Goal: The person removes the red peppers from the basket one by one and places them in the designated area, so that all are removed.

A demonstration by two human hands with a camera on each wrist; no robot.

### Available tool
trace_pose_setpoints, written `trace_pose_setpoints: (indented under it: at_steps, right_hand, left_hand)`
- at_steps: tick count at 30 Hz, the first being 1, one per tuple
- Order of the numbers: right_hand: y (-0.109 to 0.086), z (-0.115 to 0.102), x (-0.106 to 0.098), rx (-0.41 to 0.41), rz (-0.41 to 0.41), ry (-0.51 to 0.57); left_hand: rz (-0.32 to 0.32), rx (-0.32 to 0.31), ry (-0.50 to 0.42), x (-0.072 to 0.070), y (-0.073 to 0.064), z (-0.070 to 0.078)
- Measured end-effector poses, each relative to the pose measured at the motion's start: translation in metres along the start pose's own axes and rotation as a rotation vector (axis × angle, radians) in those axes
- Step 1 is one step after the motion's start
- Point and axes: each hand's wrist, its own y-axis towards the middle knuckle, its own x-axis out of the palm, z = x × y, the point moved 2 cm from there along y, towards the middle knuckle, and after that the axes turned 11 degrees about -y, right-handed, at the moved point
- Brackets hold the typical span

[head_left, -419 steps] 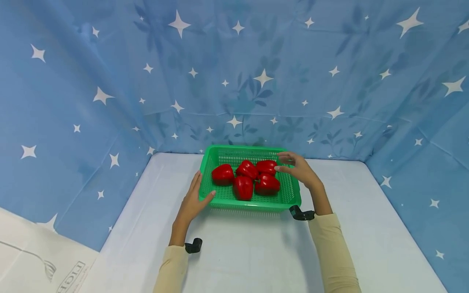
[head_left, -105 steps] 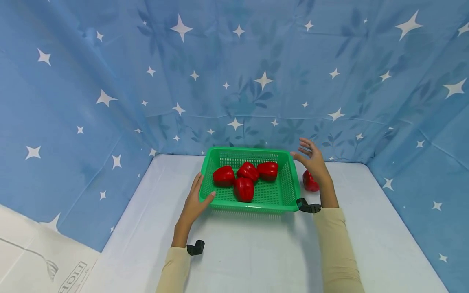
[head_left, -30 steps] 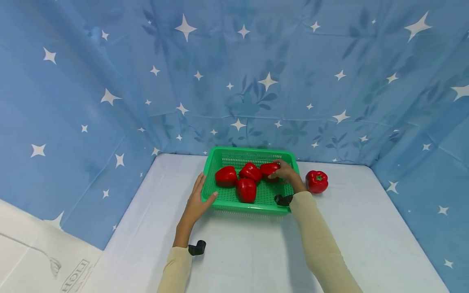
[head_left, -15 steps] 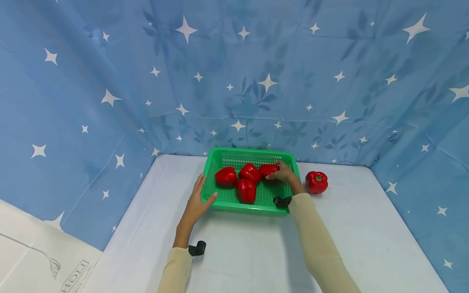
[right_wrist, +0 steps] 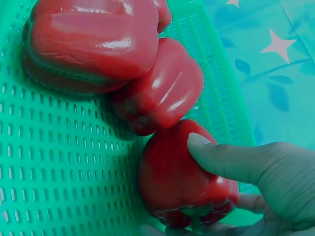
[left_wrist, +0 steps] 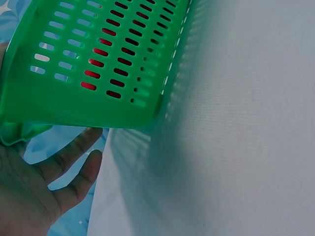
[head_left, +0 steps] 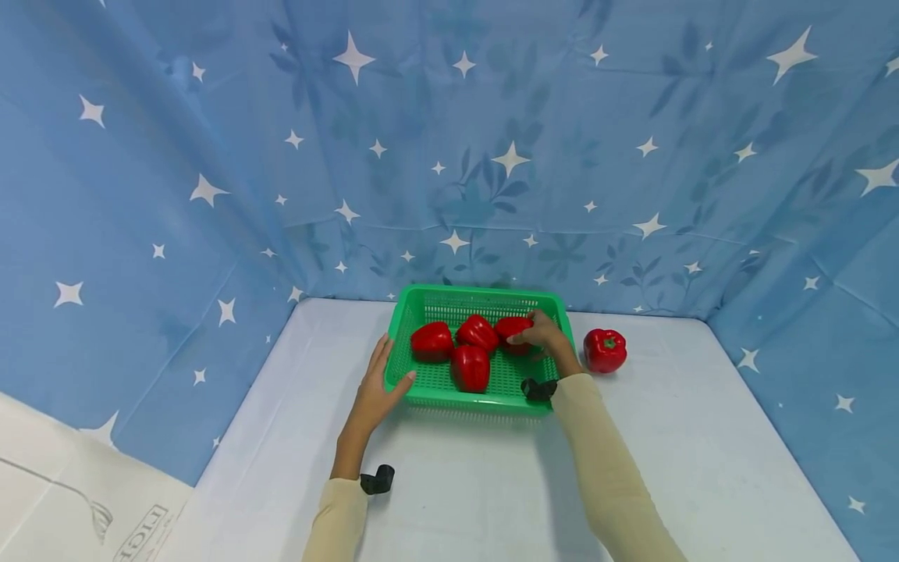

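Observation:
A green plastic basket (head_left: 456,400) holds several red bell peppers, among them a left one (head_left: 431,342), a front one (head_left: 470,369) and a middle one (head_left: 477,333). At the back right inside it, my right hand (head_left: 544,336) grips another bell pepper (right_wrist: 179,167); the thumb lies across its side and the other fingers go underneath, partly hidden. That pepper's stem end faces the palm in the right wrist view, and it touches the pepper beside it. My left hand (head_left: 372,398), fingers straight and spread, rests at the basket's left end. In the left wrist view, fingertips (left_wrist: 91,162) show below the rim.
One more red bell pepper (head_left: 605,350) stands on the white tabletop (head_left: 477,484) right of the basket, stem toward me. A blue star-patterned curtain (head_left: 449,140) rises behind and at both sides. A printed pale cloth (head_left: 77,499) shows at lower left.
The basket's front-right bell pepper has gone to the tabletop on the right. My right hand has come back from there into the basket and holds the back-right pepper. The left hand stays put.

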Motion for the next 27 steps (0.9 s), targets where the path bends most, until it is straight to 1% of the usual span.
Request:
trace_pose_setpoints:
  at_steps: [5, 11, 21, 27]
  right_hand:
    - [0.000, 0.001, 0.001, -0.010, 0.026, -0.010]
    - [-0.003, 0.002, 0.002, -0.008, 0.045, -0.009]
    - [-0.011, -0.004, -0.005, -0.031, 0.075, 0.073]
    - [-0.014, -0.003, -0.009, -0.063, 0.061, 0.170]
  left_hand:
    - [0.003, 0.011, 0.005, 0.000, 0.000, -0.001]
    - [0.000, 0.008, 0.001, 0.000, -0.002, -0.001]
    - [0.004, 0.005, -0.006, -0.001, 0.000, 0.001]
    - [0.001, 0.003, -0.005, 0.000, 0.000, -0.001]
